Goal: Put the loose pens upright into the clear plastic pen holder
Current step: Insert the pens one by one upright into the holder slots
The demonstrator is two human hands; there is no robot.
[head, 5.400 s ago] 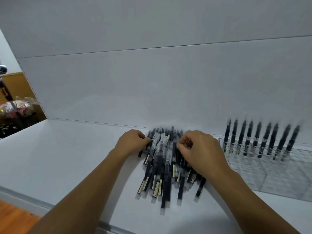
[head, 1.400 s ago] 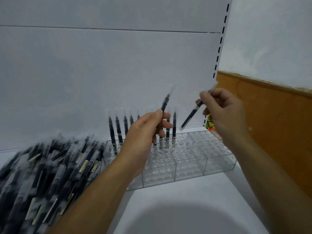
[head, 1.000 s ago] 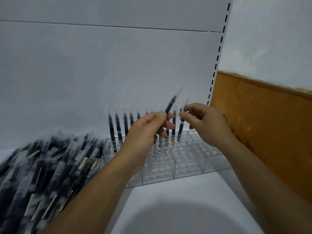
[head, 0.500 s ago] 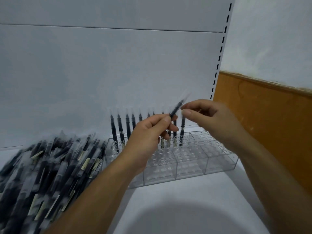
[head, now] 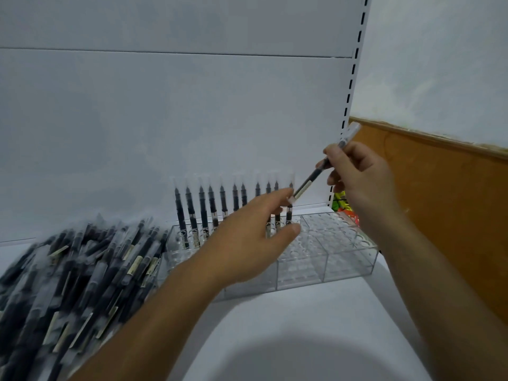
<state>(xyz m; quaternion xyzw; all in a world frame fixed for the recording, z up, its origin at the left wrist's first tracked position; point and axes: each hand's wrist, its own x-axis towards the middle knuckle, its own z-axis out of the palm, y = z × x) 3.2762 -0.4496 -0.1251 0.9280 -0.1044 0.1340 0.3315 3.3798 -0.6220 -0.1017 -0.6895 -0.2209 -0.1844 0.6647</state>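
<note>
A clear plastic pen holder [head: 327,261] with round sockets stands on the white shelf against the back panel. Several black pens with clear caps [head: 203,207] stand upright in its back row. A big pile of loose black pens [head: 79,273] lies to its left. My right hand [head: 357,177] pinches one black pen [head: 310,178], tilted, cap end up and to the right, above the holder's right half. My left hand [head: 247,237] hovers over the holder's middle with fingers extended. Its index fingertip is at the pen's lower end, and it hides part of the row.
The white shelf [head: 288,325] runs toward me in front of the holder. A slotted white upright [head: 349,97] ends the back panel. A brown wooden panel [head: 439,204] closes the right side. Colourful packets [head: 343,209] show behind the holder's right corner.
The pen my left hand held has passed to my right hand, which now holds it higher and further right. Before that my right hand stood another pen at the row's right end.
</note>
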